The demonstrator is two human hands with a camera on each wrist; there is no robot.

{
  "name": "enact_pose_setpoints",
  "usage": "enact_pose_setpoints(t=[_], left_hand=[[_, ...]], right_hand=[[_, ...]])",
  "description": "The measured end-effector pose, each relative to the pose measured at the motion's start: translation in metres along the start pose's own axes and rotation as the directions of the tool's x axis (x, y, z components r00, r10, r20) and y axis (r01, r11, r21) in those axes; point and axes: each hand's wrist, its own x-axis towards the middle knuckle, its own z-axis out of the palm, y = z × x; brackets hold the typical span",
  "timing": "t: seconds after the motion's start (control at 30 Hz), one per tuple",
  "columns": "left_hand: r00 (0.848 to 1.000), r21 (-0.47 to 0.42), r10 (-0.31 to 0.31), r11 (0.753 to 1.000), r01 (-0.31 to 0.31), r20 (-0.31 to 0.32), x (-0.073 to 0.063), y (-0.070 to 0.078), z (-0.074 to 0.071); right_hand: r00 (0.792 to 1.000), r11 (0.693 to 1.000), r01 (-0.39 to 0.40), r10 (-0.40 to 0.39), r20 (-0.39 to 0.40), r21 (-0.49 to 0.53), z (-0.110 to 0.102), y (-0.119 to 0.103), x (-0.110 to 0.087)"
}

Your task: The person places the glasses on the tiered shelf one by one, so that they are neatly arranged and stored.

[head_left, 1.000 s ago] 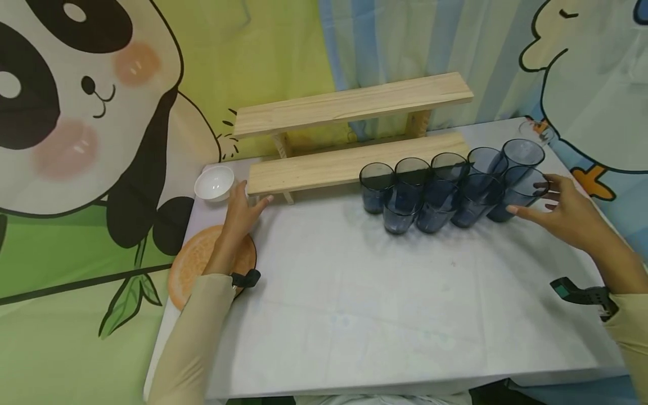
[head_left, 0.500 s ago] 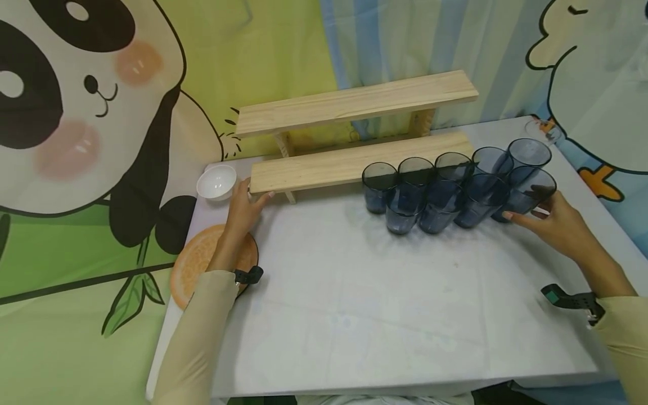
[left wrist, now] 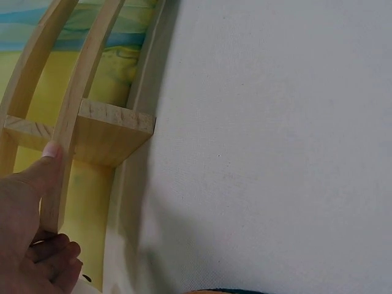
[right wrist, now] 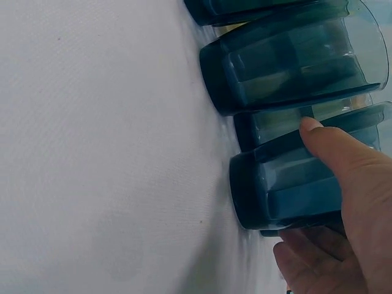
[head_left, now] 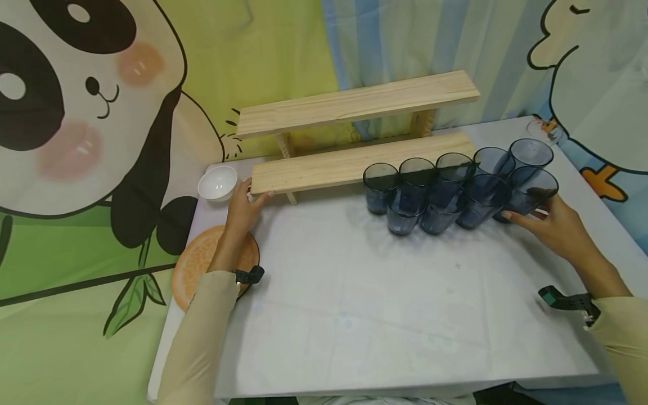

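Observation:
A two-tier wooden shelf (head_left: 349,164) stands at the back of the table. My left hand (head_left: 241,211) grips the left end of its lower board; in the left wrist view the thumb lies along the board's front edge and the fingers curl at its end. Several clear blue drinking glasses (head_left: 405,216) stand upright in two close rows before the shelf's right half. At the right end of the front row, my right hand (head_left: 559,230) holds a glass (right wrist: 300,190), thumb on its near side and fingers partly hidden behind and beneath it.
A small white bowl (head_left: 217,183) sits left of the shelf. An orange-slice-patterned round mat (head_left: 189,267) lies under my left forearm at the left edge of the white-covered table (head_left: 364,315). Printed curtains (head_left: 283,50) hang close behind.
My right hand has closed in from beside the rightmost front glass and taken hold of it. The left hand keeps its place on the shelf end; the view has shifted slightly.

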Motion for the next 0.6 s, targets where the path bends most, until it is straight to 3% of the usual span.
enact_pose_setpoints(t=[0.6], left_hand=[[0.999,-0.016,0.024,1.000,-0.024,-0.023,-0.0023,0.0002,0.0015]], right_hand=[[0.999,0.999,0.012,-0.013,-0.034,-0.030,0.0023,0.0001,-0.0018]])
